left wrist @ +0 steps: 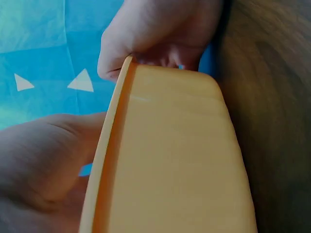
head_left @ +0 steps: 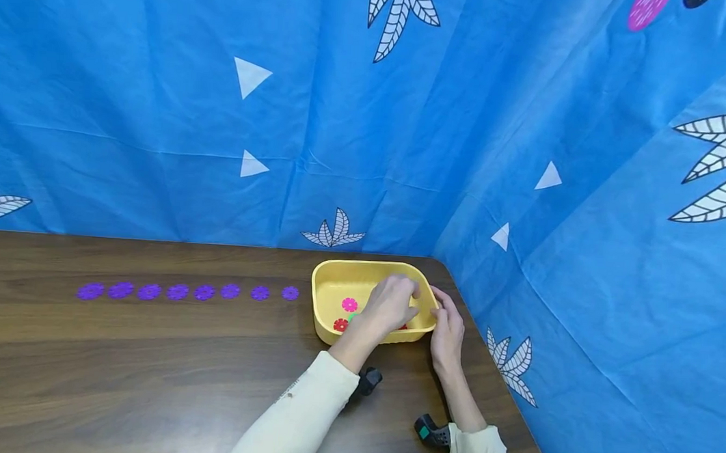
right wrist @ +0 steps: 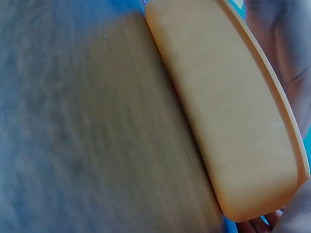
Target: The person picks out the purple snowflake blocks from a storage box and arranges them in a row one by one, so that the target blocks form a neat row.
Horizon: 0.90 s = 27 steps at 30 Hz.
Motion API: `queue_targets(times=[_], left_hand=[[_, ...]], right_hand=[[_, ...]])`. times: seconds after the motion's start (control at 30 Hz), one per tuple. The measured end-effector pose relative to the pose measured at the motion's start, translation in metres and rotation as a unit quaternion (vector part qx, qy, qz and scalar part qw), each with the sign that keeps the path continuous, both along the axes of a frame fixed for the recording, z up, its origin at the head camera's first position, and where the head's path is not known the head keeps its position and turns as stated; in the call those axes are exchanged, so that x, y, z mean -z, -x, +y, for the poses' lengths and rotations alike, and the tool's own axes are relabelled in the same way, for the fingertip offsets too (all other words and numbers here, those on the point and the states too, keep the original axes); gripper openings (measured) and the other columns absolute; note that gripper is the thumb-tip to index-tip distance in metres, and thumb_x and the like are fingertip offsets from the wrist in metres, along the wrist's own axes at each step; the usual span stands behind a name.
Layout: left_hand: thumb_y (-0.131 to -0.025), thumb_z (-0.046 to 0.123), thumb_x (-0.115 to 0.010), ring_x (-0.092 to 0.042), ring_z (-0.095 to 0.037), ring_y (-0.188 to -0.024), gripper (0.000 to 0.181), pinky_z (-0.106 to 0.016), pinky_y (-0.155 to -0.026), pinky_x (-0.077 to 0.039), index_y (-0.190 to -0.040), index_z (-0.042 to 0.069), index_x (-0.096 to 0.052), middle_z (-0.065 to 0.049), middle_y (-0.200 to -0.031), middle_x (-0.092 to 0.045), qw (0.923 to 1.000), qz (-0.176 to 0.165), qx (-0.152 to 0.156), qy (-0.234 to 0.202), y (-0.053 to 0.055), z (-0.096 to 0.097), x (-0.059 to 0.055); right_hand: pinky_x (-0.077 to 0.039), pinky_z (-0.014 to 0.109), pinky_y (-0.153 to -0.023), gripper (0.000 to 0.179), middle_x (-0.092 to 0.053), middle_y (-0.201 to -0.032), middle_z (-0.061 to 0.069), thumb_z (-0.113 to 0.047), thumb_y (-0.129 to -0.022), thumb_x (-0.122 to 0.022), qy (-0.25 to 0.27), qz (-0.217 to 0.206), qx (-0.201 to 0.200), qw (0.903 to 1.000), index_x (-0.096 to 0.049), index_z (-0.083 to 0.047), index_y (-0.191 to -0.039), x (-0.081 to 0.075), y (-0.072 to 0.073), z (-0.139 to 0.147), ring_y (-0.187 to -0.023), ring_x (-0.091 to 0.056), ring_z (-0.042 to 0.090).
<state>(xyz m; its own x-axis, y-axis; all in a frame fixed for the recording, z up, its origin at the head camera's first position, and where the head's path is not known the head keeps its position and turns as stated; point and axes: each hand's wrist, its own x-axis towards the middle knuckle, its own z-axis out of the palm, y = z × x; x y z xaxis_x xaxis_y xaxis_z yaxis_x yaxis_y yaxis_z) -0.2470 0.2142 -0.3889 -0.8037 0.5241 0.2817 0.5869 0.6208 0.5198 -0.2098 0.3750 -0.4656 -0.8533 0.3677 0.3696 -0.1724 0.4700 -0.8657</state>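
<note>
A yellow plastic basket (head_left: 329, 279) stands near the table's back right corner. Inside it lie a pink notched disc (head_left: 349, 304), a red notched disc (head_left: 341, 325) and part of a green one, shaped like small flowers. My left hand (head_left: 390, 303) reaches over the front rim into the basket with its fingers bent downward; I cannot tell whether they pinch a disc. At the basket's right end, my right hand (head_left: 448, 332) grips the rim, thumb on top. In the left wrist view that hand (left wrist: 155, 34) shows at the far end of the basket wall (left wrist: 170, 145).
Several purple notched discs (head_left: 177, 292) lie spaced in a row on the brown wooden table (head_left: 145, 379), left of the basket. A blue printed curtain (head_left: 160, 106) hangs behind the table and along its right side. Each wrist wears a black camera band.
</note>
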Motion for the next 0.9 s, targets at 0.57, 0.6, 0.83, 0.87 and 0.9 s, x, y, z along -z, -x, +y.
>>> queue_targets(times=[0.57, 0.6, 0.83, 0.87, 0.9], left_hand=[[-0.088, 0.006, -0.08, -0.056, -0.019, -0.092, 0.006, -0.03, -0.084, -0.053, -0.092, 0.009, -0.079, -0.004, -0.097, -0.062, 0.9941, -0.055, -0.009, 0.094, 0.016, 0.002, 0.016], [-0.087, 0.004, -0.081, -0.056, -0.019, -0.09, 0.006, -0.03, -0.081, -0.052, -0.087, 0.009, -0.077, -0.005, -0.095, -0.061, 0.9944, -0.057, -0.018, 0.088, 0.017, 0.002, 0.017], [-0.085, 0.0, -0.08, -0.058, -0.021, -0.087, 0.01, -0.031, -0.081, -0.054, -0.091, 0.005, -0.074, -0.008, -0.095, -0.06, 0.9924, -0.078, -0.062, 0.073, 0.02, 0.001, 0.021], [-0.085, 0.0, -0.08, -0.058, -0.021, -0.087, 0.011, -0.032, -0.081, -0.055, -0.093, 0.004, -0.074, -0.008, -0.095, -0.06, 0.992, -0.079, -0.065, 0.074, 0.02, 0.001, 0.021], [-0.085, -0.001, -0.081, -0.058, -0.022, -0.088, 0.014, -0.032, -0.082, -0.055, -0.096, 0.004, -0.074, -0.008, -0.096, -0.06, 0.9913, -0.084, -0.068, 0.075, 0.02, 0.001, 0.021]], right_hand=[[-0.045, 0.008, -0.088, 0.048, -0.066, -0.142, 0.01, -0.006, -0.099, -0.041, -0.006, 0.0, 0.007, 1.0, -0.067, -0.014, -0.139, -0.003, 0.002, -0.002, -0.123, -0.063, 0.029], [-0.045, 0.008, -0.089, 0.048, -0.066, -0.142, 0.01, -0.006, -0.099, -0.041, -0.006, -0.001, 0.008, 1.0, -0.067, -0.013, -0.139, -0.003, 0.002, -0.002, -0.123, -0.063, 0.029], [-0.045, 0.014, -0.091, 0.048, -0.067, -0.141, 0.009, -0.006, -0.098, -0.041, -0.008, -0.006, 0.018, 0.9998, -0.068, -0.014, -0.138, 0.0, 0.002, -0.002, -0.122, -0.062, 0.027], [-0.045, 0.016, -0.092, 0.048, -0.067, -0.141, 0.009, -0.006, -0.098, -0.042, -0.009, -0.006, 0.019, 0.9998, -0.068, -0.014, -0.138, 0.0, 0.002, -0.003, -0.122, -0.062, 0.026], [-0.045, 0.017, -0.092, 0.048, -0.067, -0.141, 0.009, -0.006, -0.098, -0.042, -0.008, -0.006, 0.019, 0.9998, -0.068, -0.014, -0.138, 0.001, 0.001, -0.003, -0.122, -0.062, 0.026]])
